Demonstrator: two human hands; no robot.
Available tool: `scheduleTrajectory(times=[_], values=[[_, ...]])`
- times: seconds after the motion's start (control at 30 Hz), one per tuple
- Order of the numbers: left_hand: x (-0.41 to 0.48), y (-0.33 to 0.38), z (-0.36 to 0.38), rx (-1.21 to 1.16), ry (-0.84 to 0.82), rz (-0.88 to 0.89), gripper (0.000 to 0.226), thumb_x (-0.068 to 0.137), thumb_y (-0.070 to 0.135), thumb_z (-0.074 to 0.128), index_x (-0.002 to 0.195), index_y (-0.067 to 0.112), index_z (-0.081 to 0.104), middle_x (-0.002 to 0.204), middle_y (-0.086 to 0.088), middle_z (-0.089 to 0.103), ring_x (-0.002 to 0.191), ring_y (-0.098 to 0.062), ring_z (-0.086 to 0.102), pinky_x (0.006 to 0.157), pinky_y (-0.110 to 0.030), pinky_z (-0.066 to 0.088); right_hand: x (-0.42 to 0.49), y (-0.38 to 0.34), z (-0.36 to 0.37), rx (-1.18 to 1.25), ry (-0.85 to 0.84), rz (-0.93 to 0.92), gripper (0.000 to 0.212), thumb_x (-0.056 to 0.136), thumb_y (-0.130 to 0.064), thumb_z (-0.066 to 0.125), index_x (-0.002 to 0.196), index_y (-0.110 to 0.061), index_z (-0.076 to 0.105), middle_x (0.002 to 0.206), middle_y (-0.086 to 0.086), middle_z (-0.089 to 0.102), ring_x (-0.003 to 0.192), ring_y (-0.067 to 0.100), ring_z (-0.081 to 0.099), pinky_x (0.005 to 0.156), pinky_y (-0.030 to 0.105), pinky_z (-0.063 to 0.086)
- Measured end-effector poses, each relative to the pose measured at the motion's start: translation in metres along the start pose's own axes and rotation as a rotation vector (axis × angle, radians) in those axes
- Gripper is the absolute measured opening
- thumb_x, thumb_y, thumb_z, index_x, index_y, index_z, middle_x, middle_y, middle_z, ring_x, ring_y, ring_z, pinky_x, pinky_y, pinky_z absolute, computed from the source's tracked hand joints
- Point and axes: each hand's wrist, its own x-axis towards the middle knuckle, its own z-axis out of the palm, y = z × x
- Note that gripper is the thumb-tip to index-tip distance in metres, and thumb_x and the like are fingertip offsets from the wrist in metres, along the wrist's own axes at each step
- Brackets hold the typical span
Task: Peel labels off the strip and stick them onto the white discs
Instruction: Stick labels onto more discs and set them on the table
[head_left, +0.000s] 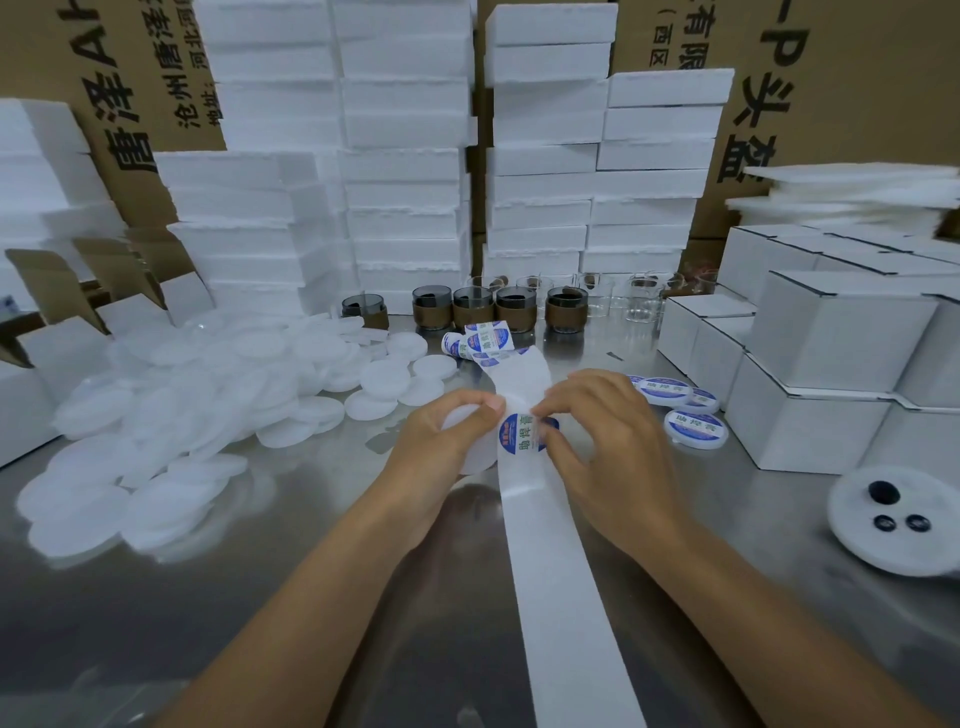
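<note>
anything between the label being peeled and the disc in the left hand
Only the strip: it lies over one edge of the disc in the left hand, with the label the right hand pinches on top.

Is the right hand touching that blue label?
Touching. In the head view the right hand pinches the edge of the blue label on the strip, no gap between them; the left hand holds a white disc.

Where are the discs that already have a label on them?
In the head view, the labelled discs lie on the metal table just right of the right hand, next to the white boxes.
</note>
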Motion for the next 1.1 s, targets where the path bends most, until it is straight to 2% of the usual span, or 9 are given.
scheduleTrajectory(times=[0.2,0.37,0.53,0.67,0.77,0.87,0.93,1.0,1.1], values=[[0.006,-0.004,0.000,0.063,0.130,0.015,0.012,0.085,0.035,0.066,0.074,0.034,0.069,0.095,0.012,0.062,0.097,-0.017,0.056,0.091,-0.038,0.050,-0.001,-0.007,-0.002,0.121,-0.063,0.079,0.008,0.075,-0.007,0.069,0.081,-0.013,0.068,0.102,0.000,0.060,0.102,0.013,0.051,0.084,0.028,0.040],[0.009,-0.007,-0.001,0.086,0.166,0.033,0.008,0.085,0.035,0.065,0.079,0.031,0.068,0.090,0.019,0.061,0.089,-0.006,0.056,0.081,-0.027,0.051,0.003,-0.020,-0.007,0.430,-0.046,0.228,0.012,0.071,-0.010,0.060,0.069,-0.021,0.057,0.093,-0.008,0.055,0.099,0.006,0.051,0.084,0.007,0.032],[0.008,-0.009,0.000,0.099,0.171,0.068,0.005,0.083,0.027,0.069,0.078,0.026,0.069,0.072,0.017,0.066,0.064,0.002,0.060,0.058,-0.013,0.050,0.007,-0.026,-0.011,0.745,0.016,0.414,0.007,0.069,-0.014,0.053,0.065,-0.020,0.054,0.087,-0.008,0.061,0.091,0.002,0.056,0.086,0.023,0.041],[0.009,-0.006,-0.002,0.067,0.285,0.086,0.005,0.085,0.028,0.066,0.080,0.029,0.067,0.078,0.011,0.067,0.081,-0.014,0.067,0.076,-0.030,0.054,0.011,-0.025,-0.015,0.937,0.091,0.552,0.013,0.077,-0.012,0.061,0.065,-0.017,0.056,0.069,-0.016,0.064,0.071,-0.002,0.057,0.071,0.013,0.042],[0.011,0.000,-0.006,0.036,0.406,0.190,0.009,0.089,0.035,0.060,0.080,0.033,0.063,0.085,0.007,0.067,0.087,-0.015,0.066,0.078,-0.029,0.053,0.013,-0.022,-0.015,1.001,0.084,0.690,0.020,0.084,-0.010,0.060,0.066,-0.020,0.059,0.068,-0.011,0.062,0.071,0.006,0.054,0.073,0.025,0.041],[0.010,0.008,-0.004,-0.237,0.285,0.125,0.025,0.093,0.043,0.050,0.086,0.024,0.065,0.087,0.000,0.070,0.083,-0.018,0.067,0.070,-0.027,0.052,0.014,-0.024,-0.015,1.111,-0.026,0.755,0.020,0.080,-0.018,0.063,0.061,-0.025,0.064,0.070,-0.006,0.065,0.068,0.008,0.055,0.069,0.027,0.039],[0.007,0.011,0.000,-0.416,0.119,0.009,0.043,0.095,0.048,0.038,0.090,0.015,0.065,0.093,-0.009,0.071,0.085,-0.024,0.066,0.073,-0.032,0.053,0.013,-0.027,-0.016,1.177,-0.106,0.745,0.008,0.068,-0.030,0.067,0.061,-0.026,0.065,0.069,-0.004,0.066,0.063,0.007,0.055,0.066,0.025,0.039],[0.002,0.011,0.004,-0.515,-0.010,-0.061,0.052,0.097,0.049,0.030,0.094,0.011,0.065,0.100,-0.015,0.069,0.087,-0.025,0.065,0.078,-0.036,0.053,0.012,-0.029,-0.016,1.196,-0.167,0.738,0.015,0.059,-0.037,0.068,0.065,-0.024,0.064,0.071,-0.001,0.067,0.060,0.007,0.054,0.064,0.024,0.040],[-0.002,0.009,0.009,-0.623,-0.119,-0.100,0.056,0.098,0.048,0.026,0.093,0.009,0.065,0.091,-0.014,0.072,0.076,-0.021,0.069,0.067,-0.030,0.057,0.010,-0.031,-0.013,1.162,-0.211,0.752,0.008,0.066,-0.031,0.071,0.065,-0.025,0.066,0.070,-0.001,0.067,0.055,0.007,0.052,0.061,0.024,0.040]])
